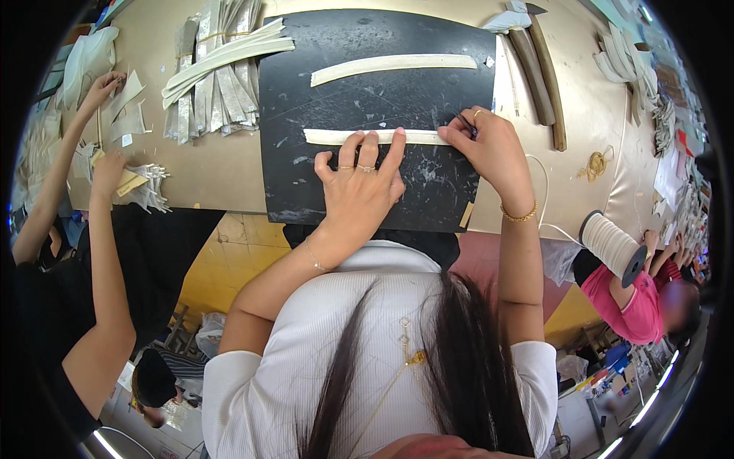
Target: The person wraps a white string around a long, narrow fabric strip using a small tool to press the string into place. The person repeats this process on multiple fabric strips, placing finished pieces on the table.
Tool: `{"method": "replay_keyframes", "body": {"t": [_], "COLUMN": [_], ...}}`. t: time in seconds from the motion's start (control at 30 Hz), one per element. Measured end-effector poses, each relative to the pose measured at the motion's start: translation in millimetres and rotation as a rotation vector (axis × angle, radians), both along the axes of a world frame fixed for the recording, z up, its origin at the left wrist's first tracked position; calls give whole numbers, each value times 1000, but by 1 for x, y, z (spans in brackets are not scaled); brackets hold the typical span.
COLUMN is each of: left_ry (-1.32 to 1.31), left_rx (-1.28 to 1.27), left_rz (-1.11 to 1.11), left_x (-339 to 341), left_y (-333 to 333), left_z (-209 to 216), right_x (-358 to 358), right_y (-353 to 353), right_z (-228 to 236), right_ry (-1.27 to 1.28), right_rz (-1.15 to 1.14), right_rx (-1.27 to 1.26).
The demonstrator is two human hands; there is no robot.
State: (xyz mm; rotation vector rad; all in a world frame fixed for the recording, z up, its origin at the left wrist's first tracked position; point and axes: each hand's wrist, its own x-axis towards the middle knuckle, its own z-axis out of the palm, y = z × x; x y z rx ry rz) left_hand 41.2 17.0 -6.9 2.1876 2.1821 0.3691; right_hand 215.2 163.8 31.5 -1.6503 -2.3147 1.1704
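Note:
A narrow cream fabric strip [420, 137] lies across the black cutting mat [367, 96] in front of me. My left hand [355, 180] presses on it with fingertips spread along its lower edge; the hand is open. At the strip's right end, the thumb of my right hand [489, 145] touches it. Those fingers are closed around a small dark object [466, 124], mostly hidden, whose kind I cannot make out. Farther back on the mat rests a second cream strip [394, 67], slightly curved.
Bundled strips [222, 69] overlap the mat's far left corner. Two hammers [535, 76] lie at the far right, beyond a coil of rubber bands [595, 164]. White cord runs from a spool [613, 246] at the table's right edge. A co-worker's hands [107, 92] work at left.

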Motion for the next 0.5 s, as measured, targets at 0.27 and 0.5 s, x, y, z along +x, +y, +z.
{"method": "replay_keyframes", "body": {"t": [0.27,0.5], "left_ry": [59,105], "left_rx": [-8,-44], "left_rz": [37,37], "left_x": [12,21], "left_y": [4,8], "left_z": [1,4], "right_x": [-1,-1], "right_y": [-4,-6], "right_z": [-3,-4], "right_ry": [0,-2], "right_rz": [-15,-13], "right_rx": [46,77]}}
